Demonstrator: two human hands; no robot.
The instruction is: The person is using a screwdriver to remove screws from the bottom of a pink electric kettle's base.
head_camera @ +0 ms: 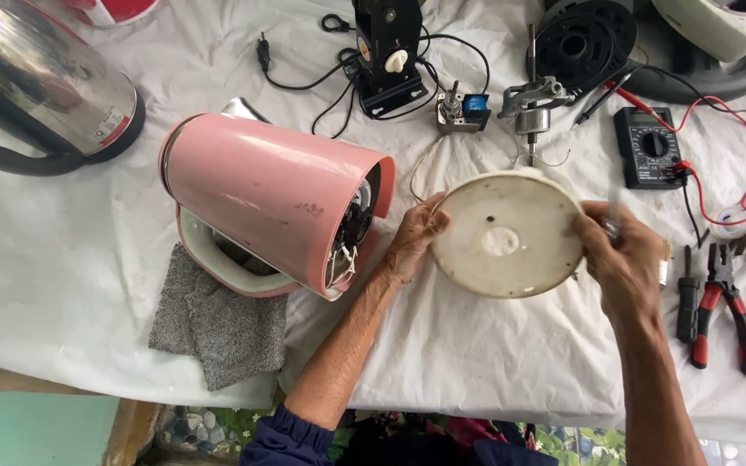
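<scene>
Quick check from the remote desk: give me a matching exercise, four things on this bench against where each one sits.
Things:
1. pink kettle
2. round base plate
3. multimeter
4. grey cloth

Places:
A. held between the left hand and the right hand
B. far right of the white sheet, with red leads
C. on its side, open bottom toward the hands
D. flat at the near edge, partly under the kettle

Pairs: 1-C, 2-A, 3-B, 4-D
</scene>
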